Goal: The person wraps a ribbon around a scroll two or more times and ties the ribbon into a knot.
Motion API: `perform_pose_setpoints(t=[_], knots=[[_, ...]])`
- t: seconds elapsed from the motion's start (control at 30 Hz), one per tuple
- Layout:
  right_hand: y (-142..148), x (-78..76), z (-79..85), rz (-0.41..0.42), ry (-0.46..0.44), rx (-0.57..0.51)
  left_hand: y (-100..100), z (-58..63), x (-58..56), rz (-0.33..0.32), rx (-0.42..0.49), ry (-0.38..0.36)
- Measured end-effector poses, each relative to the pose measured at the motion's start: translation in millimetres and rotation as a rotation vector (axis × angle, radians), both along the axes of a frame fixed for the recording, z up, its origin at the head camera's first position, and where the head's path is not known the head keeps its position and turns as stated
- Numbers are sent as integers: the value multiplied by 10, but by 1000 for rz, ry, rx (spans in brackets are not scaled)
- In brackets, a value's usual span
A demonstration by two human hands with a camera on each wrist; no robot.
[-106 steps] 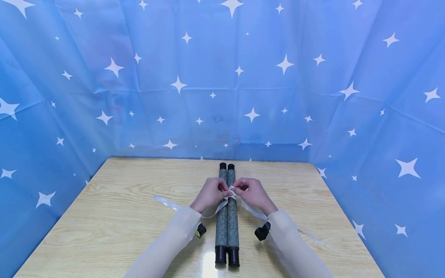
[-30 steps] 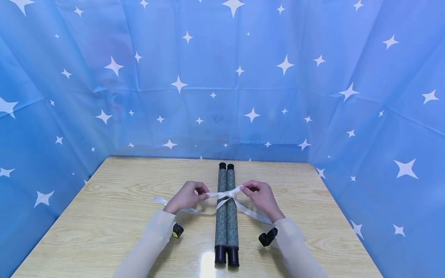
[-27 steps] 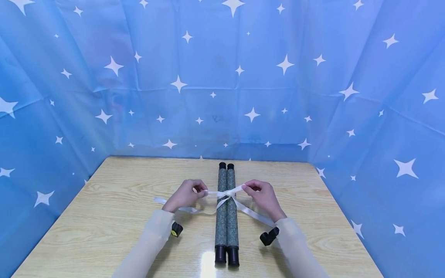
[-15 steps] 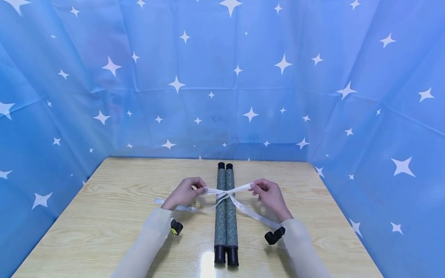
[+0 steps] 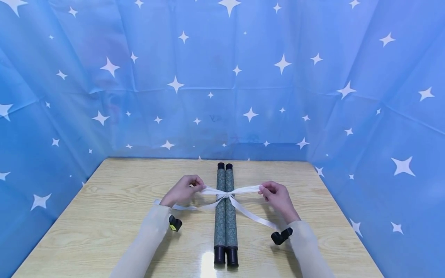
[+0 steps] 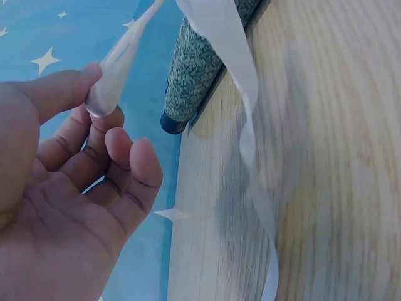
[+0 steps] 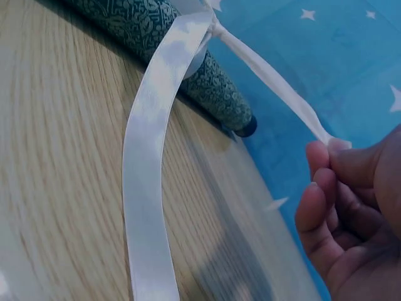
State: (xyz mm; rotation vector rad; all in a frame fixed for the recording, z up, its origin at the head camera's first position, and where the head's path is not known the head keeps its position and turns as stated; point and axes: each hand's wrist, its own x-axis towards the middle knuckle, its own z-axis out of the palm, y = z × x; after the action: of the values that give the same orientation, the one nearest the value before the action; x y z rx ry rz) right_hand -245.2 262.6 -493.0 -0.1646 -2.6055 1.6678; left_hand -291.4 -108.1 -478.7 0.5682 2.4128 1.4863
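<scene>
A scroll point(image 5: 220, 227), rolled up as two green patterned rolls with dark end knobs, lies lengthwise on the table. White ribbon point(image 5: 227, 195) goes round both rolls and is knotted on top in a bow shape, with a loop out to each side. My left hand point(image 5: 184, 190) pinches the end of the left loop point(image 6: 109, 91) between thumb and fingertip. On the other side, my right hand point(image 5: 279, 199) pinches the right loop point(image 7: 282, 91) the same way. Both loops are stretched taut above the table. A loose ribbon tail point(image 7: 147, 188) hangs down toward each wrist.
The wooden table point(image 5: 139, 239) reaches back to a blue curtain point(image 5: 215, 77) with white stars, which also closes off both sides. Small black wrist cameras point(image 5: 281, 235) sit under the sleeves.
Earlier both hands were close together at the knot. They have since moved apart, left hand leftward and right hand rightward, drawing the loops out and tightening the knot. The scroll stays in place.
</scene>
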Motion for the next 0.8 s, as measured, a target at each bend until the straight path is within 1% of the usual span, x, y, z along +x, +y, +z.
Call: perform_pose_setpoints(t=[0.17,0.37,0.5,0.67,0.8], knots=[[68,12,-23,4,-5,32,-38,0,-71,-23,18,-30],[132,46,-9,18,-25,57,-78,-43,-171,-90,37,-63],[168,67,-2,21,-34,88,-89,-82,-219,-115,32,-99],[203,96,-17,23,-29,119,-104,-116,-256,-140,36,-151],[203,90,-47,19,-27,117,-123,-126,-265,-152,42,-169]])
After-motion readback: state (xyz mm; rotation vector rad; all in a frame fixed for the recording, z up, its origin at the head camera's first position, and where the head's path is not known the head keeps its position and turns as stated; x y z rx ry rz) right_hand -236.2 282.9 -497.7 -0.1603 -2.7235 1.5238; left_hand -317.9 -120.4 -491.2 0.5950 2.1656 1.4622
